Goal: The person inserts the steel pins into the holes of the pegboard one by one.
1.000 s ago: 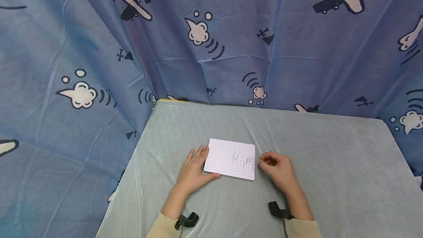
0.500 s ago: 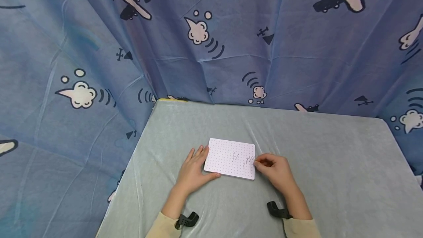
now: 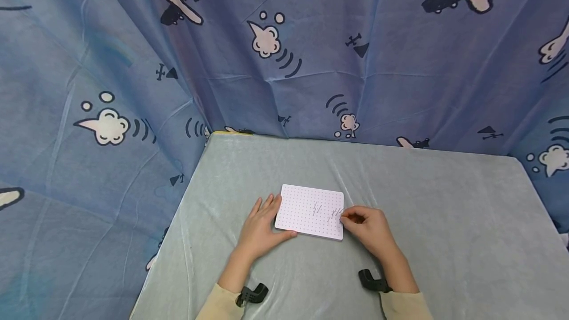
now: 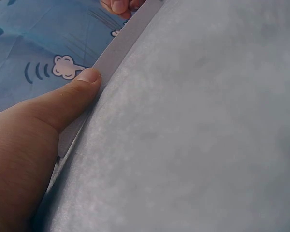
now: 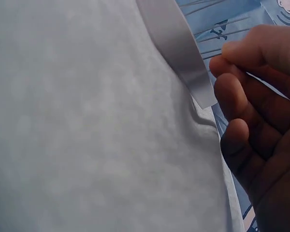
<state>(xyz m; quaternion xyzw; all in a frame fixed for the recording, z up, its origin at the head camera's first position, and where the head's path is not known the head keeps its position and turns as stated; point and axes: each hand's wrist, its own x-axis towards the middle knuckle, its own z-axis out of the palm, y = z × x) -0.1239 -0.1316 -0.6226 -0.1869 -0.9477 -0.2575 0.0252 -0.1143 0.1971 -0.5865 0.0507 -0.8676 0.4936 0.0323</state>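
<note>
A white board [image 3: 308, 211] with a grid of small dots lies flat on the cloth-covered table. Several thin grey pins [image 5: 221, 35] stand up from its right half. At the board's left end, my left hand [image 3: 261, 228] rests with extended fingers against the side and the thumb [image 4: 89, 77] on the near edge. My right hand [image 3: 371, 228] is at the right edge, where thumb and index fingertips pinch one thin pin [image 5: 211, 52]; its other fingers curl loosely. The pinched pin's lower end cannot be made out clearly.
A pale grey-green cloth [image 3: 444, 221] covers the table with slight wrinkles. Behind and to the left hangs a blue curtain [image 3: 311, 73] printed with planes and clouds. Black wrist cameras [image 3: 254, 294] sit on both wrists below light sleeves [image 3: 405, 305].
My right hand has moved a little left, from beside the board to its right edge, fingertips still pinched together. The left hand and the board have stayed in place.
</note>
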